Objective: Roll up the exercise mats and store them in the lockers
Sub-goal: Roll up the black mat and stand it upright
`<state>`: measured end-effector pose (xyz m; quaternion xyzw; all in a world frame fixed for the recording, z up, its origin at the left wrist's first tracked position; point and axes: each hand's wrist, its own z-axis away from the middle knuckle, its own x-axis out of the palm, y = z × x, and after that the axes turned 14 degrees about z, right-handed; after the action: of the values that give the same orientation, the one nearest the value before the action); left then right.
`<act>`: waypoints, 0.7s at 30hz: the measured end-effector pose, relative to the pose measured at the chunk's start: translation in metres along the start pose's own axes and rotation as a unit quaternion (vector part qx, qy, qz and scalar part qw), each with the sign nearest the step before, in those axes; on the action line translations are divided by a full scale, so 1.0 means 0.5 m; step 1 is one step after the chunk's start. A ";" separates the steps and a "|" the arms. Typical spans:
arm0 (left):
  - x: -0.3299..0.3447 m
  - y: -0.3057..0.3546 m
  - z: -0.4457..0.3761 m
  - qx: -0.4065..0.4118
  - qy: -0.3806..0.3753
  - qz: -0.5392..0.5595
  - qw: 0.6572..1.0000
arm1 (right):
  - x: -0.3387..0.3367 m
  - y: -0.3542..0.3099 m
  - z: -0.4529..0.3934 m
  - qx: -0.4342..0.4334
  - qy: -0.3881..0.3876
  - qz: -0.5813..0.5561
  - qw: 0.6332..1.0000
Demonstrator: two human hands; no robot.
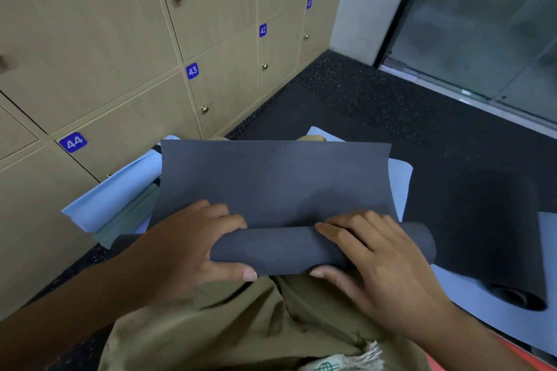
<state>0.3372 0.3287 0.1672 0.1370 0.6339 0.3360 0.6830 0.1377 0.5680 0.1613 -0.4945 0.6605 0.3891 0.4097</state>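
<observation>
A dark grey exercise mat (274, 181) lies across my lap, its near end curled into a roll (280, 247). My left hand (187, 247) grips the roll's left part, thumb under and fingers over. My right hand (379, 259) holds the right part the same way. The mat's flat part stretches away from me over light blue mats (114, 205). Closed beige lockers (120, 39) with blue number plates 44, 43, 42 and 41 line the wall on the left.
A second dark mat (488, 235), rolled, lies to my right on a light blue mat (482, 304). Black speckled rubber floor (376, 93) runs ahead to a glass wall (482, 24). My olive trousers (256, 325) fill the foreground.
</observation>
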 end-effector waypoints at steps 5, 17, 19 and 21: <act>0.000 0.003 -0.009 0.026 0.033 0.057 0.997 | 0.007 0.013 -0.014 0.034 -0.055 -0.062 0.996; 0.030 0.013 -0.010 0.062 0.132 -0.037 0.989 | 0.018 0.067 -0.109 0.058 -0.194 -0.165 0.965; 0.026 0.009 -0.017 0.057 0.128 -0.033 0.990 | 0.019 0.064 -0.111 0.053 -0.178 -0.154 0.970; 0.020 0.005 -0.023 0.056 0.115 -0.023 0.991 | 0.020 0.056 -0.107 0.053 -0.134 -0.147 0.979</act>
<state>0.3252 0.3341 0.1593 0.1208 0.7292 0.2978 0.6041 0.1005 0.5209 0.1743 -0.5071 0.5396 0.3516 0.5728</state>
